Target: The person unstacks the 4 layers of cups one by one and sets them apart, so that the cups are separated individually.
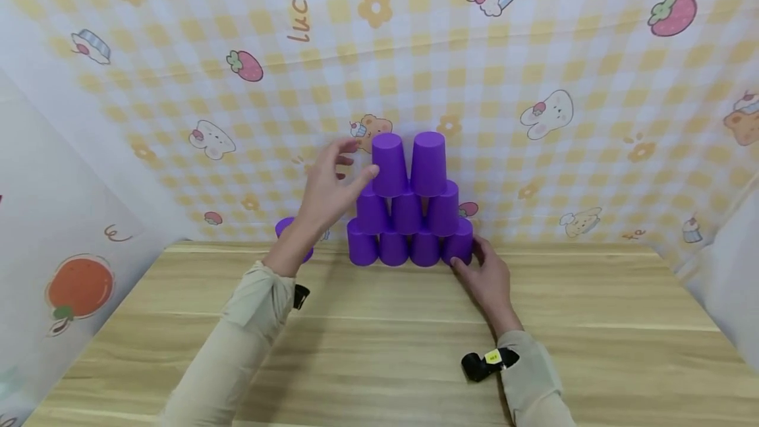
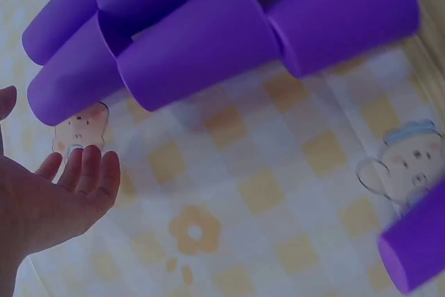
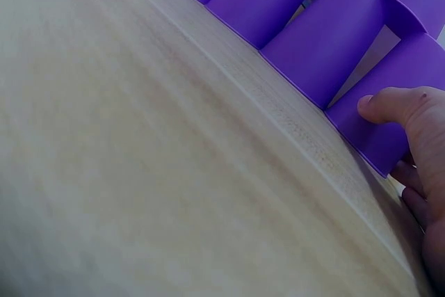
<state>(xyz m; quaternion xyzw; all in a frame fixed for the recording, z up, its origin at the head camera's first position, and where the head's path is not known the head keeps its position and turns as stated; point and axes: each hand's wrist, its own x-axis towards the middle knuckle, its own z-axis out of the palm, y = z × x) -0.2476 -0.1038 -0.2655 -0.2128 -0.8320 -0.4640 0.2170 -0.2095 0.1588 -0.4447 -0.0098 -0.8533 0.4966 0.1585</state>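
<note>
Two beige sleeves (image 1: 237,341) reach forward over a pale wooden desk (image 1: 379,348), each wrist wearing a small black camera (image 1: 483,364). Further in, the right hand (image 1: 489,279) rests on the desk at the right foot of a pyramid of purple cups (image 1: 409,206). In the right wrist view its thumb (image 3: 386,106) presses the side of the bottom right cup (image 1: 459,242), with the other fingers lightly curled beside that cup's rim; the grip is a light steadying touch rather than a full clasp.

The pyramid stands upside down at the far edge of the desk: four cups in the bottom row, three above them, two on top. The left hand (image 1: 329,183) is raised level with the upper rows, fingers spread and relaxed, holding nothing, just beside the top left cup (image 1: 389,163). From the left wrist view a gap shows between its fingers (image 2: 90,172) and the nearest cup, so it seems not to touch. One more purple cup (image 1: 287,229) stands apart on the desk to the left, partly hidden behind the left forearm.

Behind everything hangs a yellow checked cloth (image 1: 534,71) printed with strawberries, cupcakes, bears and rabbits.
</note>
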